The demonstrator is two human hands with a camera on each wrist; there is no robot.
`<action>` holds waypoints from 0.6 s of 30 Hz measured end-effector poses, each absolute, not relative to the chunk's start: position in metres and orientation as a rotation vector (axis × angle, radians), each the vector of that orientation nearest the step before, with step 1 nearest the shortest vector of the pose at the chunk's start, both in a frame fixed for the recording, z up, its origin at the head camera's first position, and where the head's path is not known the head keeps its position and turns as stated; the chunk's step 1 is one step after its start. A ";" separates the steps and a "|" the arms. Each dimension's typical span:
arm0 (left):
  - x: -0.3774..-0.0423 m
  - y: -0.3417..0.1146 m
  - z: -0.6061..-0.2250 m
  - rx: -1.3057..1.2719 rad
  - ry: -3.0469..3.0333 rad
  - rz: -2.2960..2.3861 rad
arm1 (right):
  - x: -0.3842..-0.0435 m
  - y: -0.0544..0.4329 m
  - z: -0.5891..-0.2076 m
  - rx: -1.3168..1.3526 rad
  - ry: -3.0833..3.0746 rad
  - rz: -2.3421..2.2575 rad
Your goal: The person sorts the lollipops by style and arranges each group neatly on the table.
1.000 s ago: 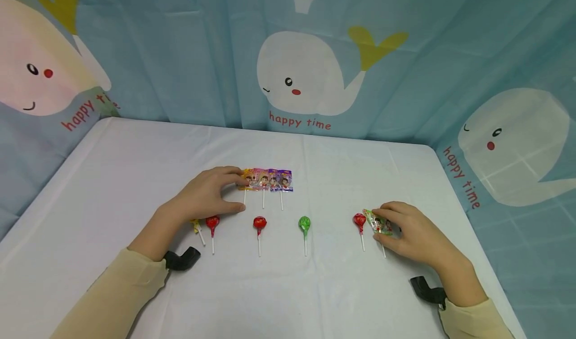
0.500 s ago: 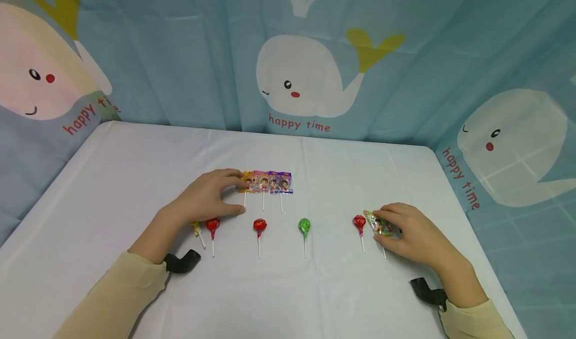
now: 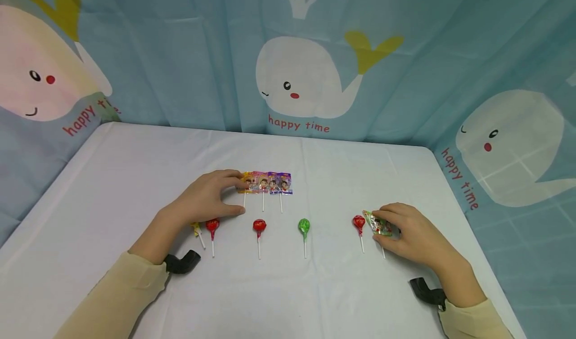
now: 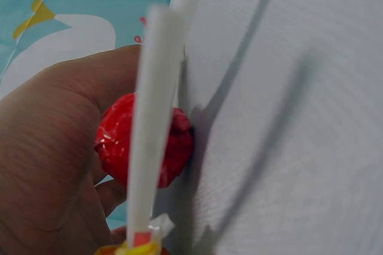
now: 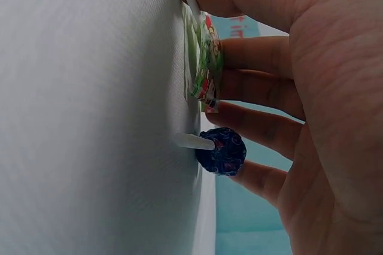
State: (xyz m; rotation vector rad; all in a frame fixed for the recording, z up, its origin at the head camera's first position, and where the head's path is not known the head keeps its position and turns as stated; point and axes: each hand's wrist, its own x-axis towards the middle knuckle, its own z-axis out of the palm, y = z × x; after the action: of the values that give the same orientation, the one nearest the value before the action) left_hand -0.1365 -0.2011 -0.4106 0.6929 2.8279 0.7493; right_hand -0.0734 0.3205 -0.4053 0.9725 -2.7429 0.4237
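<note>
My left hand (image 3: 209, 194) reaches to a row of flat-wrapped lollipops, its fingers over the yellow-wrapped lollipop (image 3: 248, 177) at the left end. The thumb lies lower, beside that lollipop's stick. Beneath this hand a round red lollipop (image 4: 176, 147) shows in the left wrist view, along with a yellow-wrapped one (image 4: 122, 249) partly out of frame. My right hand (image 3: 414, 234) has its thumb and fingertips around the flat green-wrapped lollipop (image 3: 378, 224), whose right part is hidden. A round dark blue lollipop (image 5: 221, 153) sits by the lower fingers in the right wrist view.
Pink (image 3: 263, 181) and purple (image 3: 282, 182) flat-wrapped lollipops continue the back row. In front lie round lollipops: red (image 3: 212, 225), another red (image 3: 259, 225), green (image 3: 304, 225), and a red one (image 3: 358, 222) beside the right hand. A whale-print curtain (image 3: 189, 69) borders the white table (image 3: 279, 299).
</note>
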 end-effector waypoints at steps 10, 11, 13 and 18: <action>-0.136 -0.200 -0.408 0.675 2.816 0.737 | -0.074 0.319 -0.402 0.940 -2.769 0.418; -0.136 -0.200 -0.408 0.677 2.817 0.737 | -0.075 0.319 -0.402 0.941 -2.767 0.419; -0.136 -0.201 -0.408 0.681 2.821 0.737 | -0.075 0.318 -0.401 0.941 -2.761 0.423; -0.135 -0.201 -0.409 0.680 2.830 0.734 | -0.079 0.316 -0.397 0.955 -2.762 0.430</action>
State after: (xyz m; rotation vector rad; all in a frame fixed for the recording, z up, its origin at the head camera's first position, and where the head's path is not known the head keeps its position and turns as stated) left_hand -0.1354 -0.2013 -0.4092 0.6799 2.8299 0.7340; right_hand -0.0788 0.3160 -0.3966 0.9553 -2.7622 0.4303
